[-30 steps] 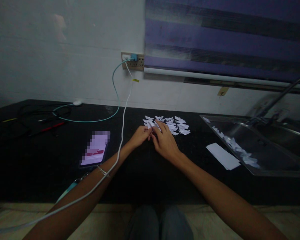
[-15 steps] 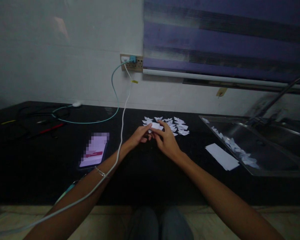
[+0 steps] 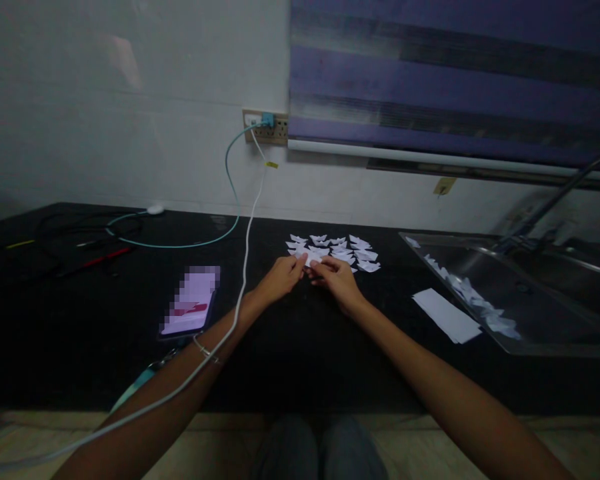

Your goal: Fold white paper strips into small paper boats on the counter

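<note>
Between my two hands is a small folded piece of white paper (image 3: 310, 257), pinched at its near edge. My left hand (image 3: 284, 275) is closed on its left side, thumb on top. From the right, my right hand (image 3: 336, 279) grips the same paper with thumb and fingers. Just behind it, several folded white paper boats (image 3: 338, 243) stand in rows on the black counter (image 3: 300, 347). My fingers and the held paper hide some of the nearest ones.
A stack of white paper sheets (image 3: 446, 316) lies right, beside the steel sink (image 3: 550, 320), with folded papers (image 3: 473, 293) along its rim. At left lie a phone (image 3: 191, 301) and a red cable (image 3: 97, 260). A white charging cable (image 3: 245, 260) crosses over my left forearm.
My hands have shifted their grip on the paper; my right fingers, stretched over its far side before, are now curled at its near edge. The view has moved slightly.
</note>
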Tool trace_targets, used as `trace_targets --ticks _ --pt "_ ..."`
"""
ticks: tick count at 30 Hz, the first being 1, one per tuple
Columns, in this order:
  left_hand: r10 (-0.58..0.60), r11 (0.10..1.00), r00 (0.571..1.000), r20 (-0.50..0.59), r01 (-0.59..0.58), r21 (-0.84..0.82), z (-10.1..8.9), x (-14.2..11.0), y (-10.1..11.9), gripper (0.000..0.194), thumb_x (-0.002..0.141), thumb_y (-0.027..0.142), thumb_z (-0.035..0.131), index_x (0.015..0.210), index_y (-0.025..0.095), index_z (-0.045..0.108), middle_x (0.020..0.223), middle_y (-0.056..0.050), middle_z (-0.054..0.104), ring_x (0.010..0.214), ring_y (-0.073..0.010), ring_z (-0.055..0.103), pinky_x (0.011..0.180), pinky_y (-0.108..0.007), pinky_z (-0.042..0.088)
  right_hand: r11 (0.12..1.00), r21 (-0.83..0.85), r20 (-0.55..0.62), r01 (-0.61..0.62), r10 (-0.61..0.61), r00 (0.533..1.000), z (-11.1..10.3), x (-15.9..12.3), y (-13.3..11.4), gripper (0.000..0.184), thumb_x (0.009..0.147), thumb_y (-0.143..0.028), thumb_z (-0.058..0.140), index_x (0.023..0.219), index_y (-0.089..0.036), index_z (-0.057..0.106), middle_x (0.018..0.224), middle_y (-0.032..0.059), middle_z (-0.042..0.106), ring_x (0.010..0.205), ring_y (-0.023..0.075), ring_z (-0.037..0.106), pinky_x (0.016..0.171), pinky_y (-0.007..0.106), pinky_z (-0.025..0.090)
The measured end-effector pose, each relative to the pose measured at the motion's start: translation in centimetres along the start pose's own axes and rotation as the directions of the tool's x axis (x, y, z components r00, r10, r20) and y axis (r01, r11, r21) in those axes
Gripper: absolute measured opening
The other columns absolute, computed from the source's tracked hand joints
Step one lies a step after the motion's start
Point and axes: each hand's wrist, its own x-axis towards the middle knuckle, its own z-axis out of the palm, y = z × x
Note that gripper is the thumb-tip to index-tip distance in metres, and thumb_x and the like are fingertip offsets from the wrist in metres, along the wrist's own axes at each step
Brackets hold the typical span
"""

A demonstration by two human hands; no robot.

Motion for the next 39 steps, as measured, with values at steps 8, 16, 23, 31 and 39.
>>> trace_targets --ticks 8,16,23,31,39 --pt "-0.045 0.996 0.998 0.050 0.049 -0.079 0.3 0.0 0.0 0.062 0.098 0.057 0.024 0.068 0.015 0.058 0.059 -0.002 0.058 0.055 -0.0136 0.053 0.056 -0.025 0.037 0.985 -0.142 0.035 0.094 -0.090 0.995 -0.6 0.3 0.2 0.027 0.073 -0.044 0.072 0.075 -0.018 0.062 0.067 0.0019 0.067 0.061 0.0153 0.062 0.057 0.027 0.050" --pt "0.005 1.000 0.999 -0.037 -0.004 0.025 0.5 -0.1 0.4 0.055 0.098 0.052 0.029 0.069 0.016 0.058 0.063 -0.002 0.060 0.059 -0.0142 0.053 0.056 -0.025 0.037 0.998 -0.054 0.070 0.015 -0.011 0.997 0.1 0.1 0.1 0.028 0.075 -0.043 0.071 0.076 -0.016 0.064 0.071 0.0034 0.068 0.061 0.0122 0.062 0.056 0.024 0.051" --pt "-0.065 0.998 0.997 0.029 0.065 0.000 0.5 -0.3 0.4 0.055 0.098 0.054 0.027 0.073 0.016 0.059 0.065 -0.003 0.061 0.061 -0.0160 0.056 0.059 -0.027 0.040 1.000 -0.030 -0.026 -0.008 0.007 1.000 -0.4 0.5 0.0 0.026 0.070 -0.039 0.074 0.068 -0.016 0.062 0.063 0.0021 0.067 0.053 0.0116 0.059 0.055 0.024 0.049" --pt "-0.034 0.976 0.999 0.011 0.035 -0.215 0.0 0.4 0.4 0.028 0.088 0.040 0.058 0.088 0.013 0.066 0.083 -0.007 0.070 0.076 -0.0188 0.063 0.067 -0.028 0.047 0.916 -0.330 -0.053 0.227 -0.258 0.965 -1.8 1.0 0.1 0.026 0.075 -0.041 0.071 0.077 -0.017 0.064 0.064 0.0009 0.064 0.058 0.0149 0.057 0.055 0.025 0.042" --pt "-0.061 0.966 0.994 -0.086 0.037 -0.255 0.6 0.1 1.4 0.027 0.085 0.038 0.060 0.073 0.014 0.060 0.071 -0.004 0.065 0.069 -0.0167 0.059 0.061 -0.025 0.045 0.817 -0.506 0.085 0.277 -0.272 0.959 -1.5 0.7 0.4 0.046 0.087 -0.056 0.055 0.066 -0.016 0.065 0.057 0.0014 0.060 0.054 0.0141 0.051 0.052 0.025 0.035"
